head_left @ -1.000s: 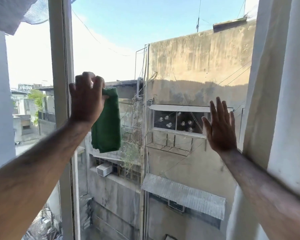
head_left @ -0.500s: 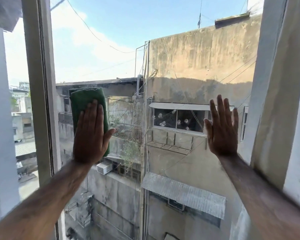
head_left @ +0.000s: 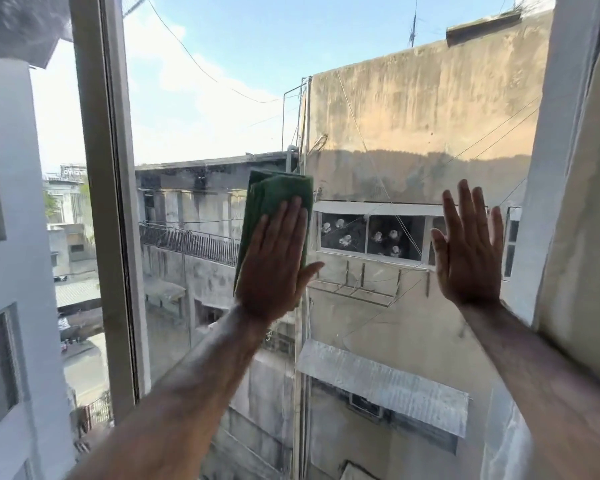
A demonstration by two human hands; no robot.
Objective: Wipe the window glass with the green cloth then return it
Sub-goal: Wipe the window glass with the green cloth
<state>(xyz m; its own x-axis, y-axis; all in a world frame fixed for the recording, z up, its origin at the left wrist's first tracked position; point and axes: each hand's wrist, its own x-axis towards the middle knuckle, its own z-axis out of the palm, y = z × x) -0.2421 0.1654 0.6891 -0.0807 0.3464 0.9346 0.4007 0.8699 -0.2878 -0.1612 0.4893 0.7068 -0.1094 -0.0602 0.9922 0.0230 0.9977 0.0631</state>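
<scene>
The folded green cloth [head_left: 274,199] lies flat against the window glass [head_left: 208,109] near the pane's middle. My left hand [head_left: 274,268] presses on the cloth's lower half with flat fingers, so only its top and left edge show. My right hand [head_left: 468,251] rests flat on the glass at the right, fingers spread, holding nothing.
A grey vertical window frame [head_left: 108,202] bounds the pane on the left. A pale wall or window reveal [head_left: 579,168] closes in on the right beside my right forearm. Buildings and sky show through the glass.
My left hand went from gripping the cloth by the left frame to pressing it flat, then slid it rightwards to the pane's middle. My right hand stayed on the glass.
</scene>
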